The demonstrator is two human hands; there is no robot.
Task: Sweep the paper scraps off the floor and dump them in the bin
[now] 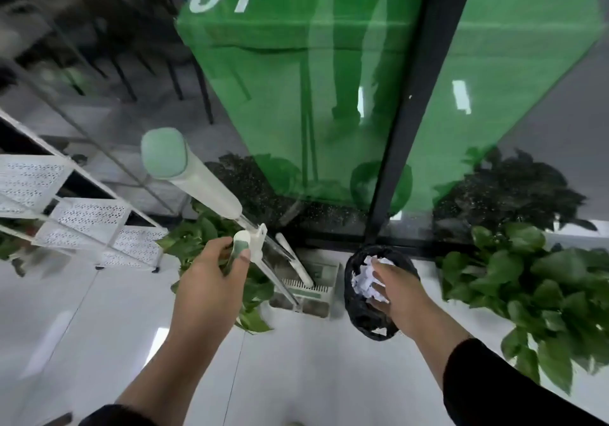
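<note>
My left hand (211, 274) grips the green-and-white dustpan handle (242, 244), clipped beside the long pale broom handle (191, 172) that rises toward the camera. The dustpan (304, 293) stands on the white floor by the glass wall, its comb teeth showing. A small bin (365, 320) lined with a black bag stands just to the right of the dustpan. Crumpled white paper scraps (364, 277) lie inside it. My right hand (395, 293) hovers over the bin's mouth with fingers spread and nothing in it.
A glass wall with a green panel (329, 96) and a black frame post (402, 129) stands just behind. Leafy potted plants sit at left (204, 237) and right (540, 293) of the bin. A white perforated rack (82, 218) stands at far left.
</note>
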